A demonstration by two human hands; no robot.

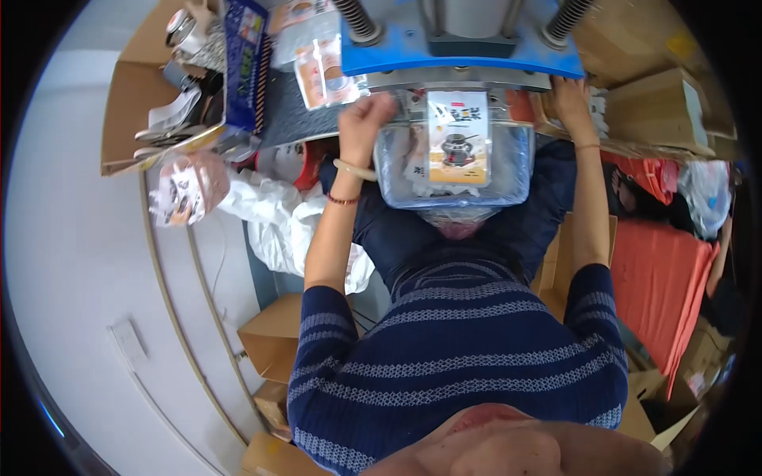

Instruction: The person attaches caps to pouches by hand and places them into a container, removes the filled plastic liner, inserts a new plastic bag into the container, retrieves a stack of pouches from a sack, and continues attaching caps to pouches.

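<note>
My left hand is curled closed in front of the machine's left side, close to a clear printed packet; anything in its fingers is too small to make out. My right hand is at the right end of the press, its fingertips partly hidden by the blue plate. Between my hands, a flat printed pouch with a dark pot picture hangs from the metal bar under that plate. Below it, a plastic-lined bin sits at my lap, with more packets inside.
At left stand a cardboard box of tools and a blue printed package. A bag of printed packets hangs by the wall. Cardboard boxes and an orange-red sheet are on my right. Coil springs rise above the plate.
</note>
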